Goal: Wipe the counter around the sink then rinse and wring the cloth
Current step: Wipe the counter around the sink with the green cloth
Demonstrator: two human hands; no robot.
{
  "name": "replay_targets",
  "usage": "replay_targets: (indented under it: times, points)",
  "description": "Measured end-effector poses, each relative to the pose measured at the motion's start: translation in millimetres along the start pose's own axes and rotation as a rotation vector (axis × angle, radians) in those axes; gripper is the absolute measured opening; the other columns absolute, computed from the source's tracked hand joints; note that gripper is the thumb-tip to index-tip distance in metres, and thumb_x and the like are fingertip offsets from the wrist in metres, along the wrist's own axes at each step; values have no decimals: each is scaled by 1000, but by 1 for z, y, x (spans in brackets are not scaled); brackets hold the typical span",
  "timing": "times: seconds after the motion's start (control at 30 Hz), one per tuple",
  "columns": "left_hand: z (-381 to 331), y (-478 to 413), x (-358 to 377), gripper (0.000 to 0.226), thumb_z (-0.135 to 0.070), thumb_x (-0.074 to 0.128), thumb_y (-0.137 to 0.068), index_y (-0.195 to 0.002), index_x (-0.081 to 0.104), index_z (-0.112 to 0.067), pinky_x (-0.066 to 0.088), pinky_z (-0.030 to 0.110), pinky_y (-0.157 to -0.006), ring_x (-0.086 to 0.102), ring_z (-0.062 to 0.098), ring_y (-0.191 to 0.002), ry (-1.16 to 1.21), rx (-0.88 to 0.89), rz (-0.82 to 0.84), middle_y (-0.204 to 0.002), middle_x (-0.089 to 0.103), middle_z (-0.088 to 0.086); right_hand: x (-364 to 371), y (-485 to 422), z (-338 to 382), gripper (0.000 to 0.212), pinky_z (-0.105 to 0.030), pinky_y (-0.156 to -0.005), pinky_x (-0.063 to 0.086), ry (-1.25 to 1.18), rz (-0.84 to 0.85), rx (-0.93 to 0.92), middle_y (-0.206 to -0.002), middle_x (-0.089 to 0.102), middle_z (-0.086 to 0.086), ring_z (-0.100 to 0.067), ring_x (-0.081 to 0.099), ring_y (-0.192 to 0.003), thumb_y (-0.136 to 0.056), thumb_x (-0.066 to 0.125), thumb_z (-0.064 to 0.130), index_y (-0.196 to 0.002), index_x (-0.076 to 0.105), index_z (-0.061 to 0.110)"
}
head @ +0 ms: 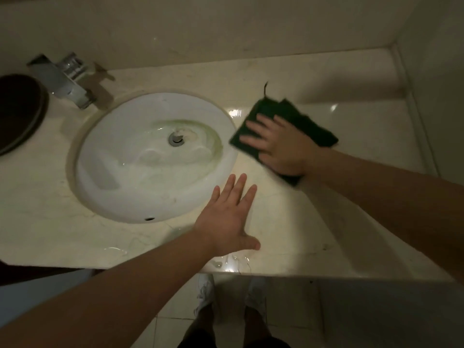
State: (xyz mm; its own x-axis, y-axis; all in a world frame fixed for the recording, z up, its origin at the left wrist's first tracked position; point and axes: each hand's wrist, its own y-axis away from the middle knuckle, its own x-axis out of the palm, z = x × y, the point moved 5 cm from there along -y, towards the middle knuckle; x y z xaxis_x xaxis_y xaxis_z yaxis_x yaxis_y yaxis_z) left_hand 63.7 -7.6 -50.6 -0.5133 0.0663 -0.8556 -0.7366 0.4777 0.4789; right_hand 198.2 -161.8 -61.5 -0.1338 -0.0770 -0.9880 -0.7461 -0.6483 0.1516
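Note:
A dark green cloth (310, 126) lies flat on the pale marble counter (351, 222), just right of the round white sink (105, 156). My right hand (278, 144) presses down on the cloth with fingers spread, pointing toward the sink rim. My left hand (231, 217) rests palm down on the counter at the sink's front right edge, fingers apart, holding nothing. The sink bowl is wet, with a greenish stain around the drain (175, 138).
A chrome tap (66, 79) stands at the back left of the sink. A dark round object (17, 111) sits at the far left. Water pools near the counter's front edge (231, 262). A wall corner closes the right side. My feet show on the tiled floor below.

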Motion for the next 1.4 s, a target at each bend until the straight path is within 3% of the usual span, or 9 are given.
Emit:
replay_targets:
  times: [0.13,0.4,0.57,0.67,0.83,0.9,1.1,1.3,1.4]
  points:
    - [-1,0,-2,121,-74,59,-72,-150,-19,-23,-3,51,-120,-31,25,-143,-16,0,3,-157,-31,7,18,82,20,57,-46,-122,1,-45,103,-167,-163,5,5,-22,-2,-151,-97,24,48,-153,13,42]
    - [0,0,3,121,-75,58,-71,-151,-17,-25,-7,47,-120,-34,23,-142,12,-4,-13,-156,-33,4,-11,-57,-35,58,-52,-120,9,-103,-38,268,-163,18,-5,-28,12,-150,-97,23,45,-153,20,33]
    - [-2,0,-1,121,-74,59,-71,-151,-15,-22,-5,48,-120,-30,25,-143,-10,-8,9,-158,-29,7,1,-6,14,56,-54,-118,18,18,-23,-52,-162,22,-4,-31,18,-148,-96,31,46,-151,24,34]
    - [-3,-1,-2,122,-75,58,-71,-151,-16,-21,-3,50,-120,-28,27,-144,-28,-2,17,-159,-27,9,14,55,26,57,-48,-120,8,-23,39,-167,-164,13,1,-25,8,-151,-98,31,45,-153,18,36]
    - [-1,-1,-1,122,-74,59,-71,-151,-17,-22,-4,49,-120,-30,26,-143,-18,-7,3,-157,-31,7,-1,6,-86,59,-50,-120,7,-93,-36,370,-164,12,-4,-27,8,-151,-98,26,42,-155,14,32]
    - [1,-2,2,121,-75,58,-72,-151,-18,-23,-6,48,-120,-32,25,-142,-21,-7,-9,-156,-32,6,-5,-18,-106,61,-52,-120,8,-99,-56,482,-164,12,-5,-28,9,-150,-96,21,43,-155,14,30]
    - [2,-3,6,122,-77,57,-70,-150,-18,-25,-8,46,-119,-33,22,-142,-12,-1,-14,-156,-33,4,-8,-40,-51,64,-50,-120,10,-60,-40,285,-164,15,-2,-26,11,-150,-92,16,47,-154,16,33]
    - [-5,1,-2,122,-75,59,-71,-152,-14,-20,-2,50,-120,-24,27,-145,-21,-4,20,-159,-26,9,15,65,44,59,-50,-121,12,-59,36,77,-163,18,0,-26,12,-150,-95,21,45,-153,17,32]
    - [-5,2,-5,122,-75,59,-71,-152,-14,-20,-2,49,-120,-24,28,-146,-32,1,3,-159,-25,10,23,106,18,63,-52,-120,14,-78,87,150,-163,18,0,-27,13,-150,-92,27,46,-153,20,34]
